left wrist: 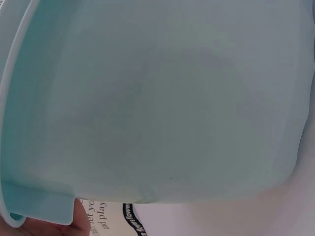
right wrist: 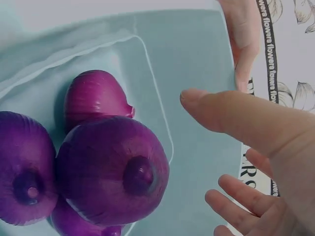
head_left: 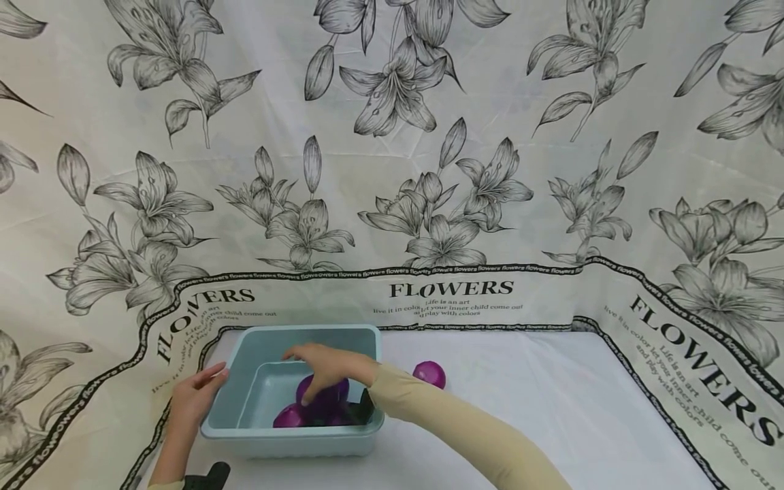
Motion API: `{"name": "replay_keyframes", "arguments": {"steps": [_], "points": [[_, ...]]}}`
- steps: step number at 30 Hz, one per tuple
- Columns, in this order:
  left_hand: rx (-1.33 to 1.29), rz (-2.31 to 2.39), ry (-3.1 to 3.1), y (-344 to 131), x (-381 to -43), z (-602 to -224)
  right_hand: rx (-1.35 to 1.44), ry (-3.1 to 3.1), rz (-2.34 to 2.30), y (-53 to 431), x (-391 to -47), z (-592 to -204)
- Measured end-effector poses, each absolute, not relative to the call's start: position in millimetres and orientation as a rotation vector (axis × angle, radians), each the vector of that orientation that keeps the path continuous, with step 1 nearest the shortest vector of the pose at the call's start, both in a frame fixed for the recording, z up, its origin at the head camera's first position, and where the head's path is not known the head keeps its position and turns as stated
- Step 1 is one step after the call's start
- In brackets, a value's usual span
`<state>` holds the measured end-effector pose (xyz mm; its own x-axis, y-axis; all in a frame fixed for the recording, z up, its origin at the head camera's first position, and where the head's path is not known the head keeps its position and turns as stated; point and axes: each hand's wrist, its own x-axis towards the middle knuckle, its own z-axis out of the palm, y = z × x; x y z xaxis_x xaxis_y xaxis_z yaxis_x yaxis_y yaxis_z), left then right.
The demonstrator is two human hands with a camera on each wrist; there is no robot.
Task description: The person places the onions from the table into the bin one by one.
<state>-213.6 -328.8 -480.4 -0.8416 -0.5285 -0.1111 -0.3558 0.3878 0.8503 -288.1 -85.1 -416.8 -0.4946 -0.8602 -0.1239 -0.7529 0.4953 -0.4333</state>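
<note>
A light blue plastic bin (head_left: 288, 446) stands on the white cloth. Inside lie several purple onions (right wrist: 113, 172), some darker and one pinker onion (right wrist: 96, 101). Over them, within the bin, is my right hand (head_left: 327, 367); its thumb and fingers are spread apart and grip no onion, as the right wrist view shows. My left hand (head_left: 194, 398) holds the bin's left rim, and in the left wrist view a bit of its fingers (left wrist: 81, 221) shows beside the rim's lip. The rest of those fingers is hidden by the bin.
One more purple onion (head_left: 429, 374) lies on the white cloth (head_left: 520, 401) right of the bin, behind my right forearm. A flower-printed curtain (head_left: 392, 204) hangs at the back and sides. A black wrist camera (head_left: 208, 476) shows by my left wrist.
</note>
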Motion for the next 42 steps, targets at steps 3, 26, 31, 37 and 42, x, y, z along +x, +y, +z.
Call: {"name": "replay_keyframes", "arguments": {"steps": [3,26,31,37,42], "points": [[0.794,-1.465,-2.456,-329.0,-213.9,-480.4,-1.376,2.421,-0.491,-79.4,-285.5,-414.0],[0.834,-1.479,-2.489,-330.0,-216.6,-478.0,-1.328,2.597,-0.921,-15.1,-290.2,-422.1],[0.83,-1.489,-2.478,-329.7,-215.1,-477.8,-1.289,2.597,-1.016,-1.1,-291.7,-426.7],[0.827,-1.492,-2.496,-329.1,-214.7,-478.2,-1.255,2.638,-1.13,18.3,-293.8,-437.8],[0.864,-1.531,-2.461,-330.0,-216.6,-479.5,-1.171,2.714,-1.266,34.1,-294.4,-451.0]]}}
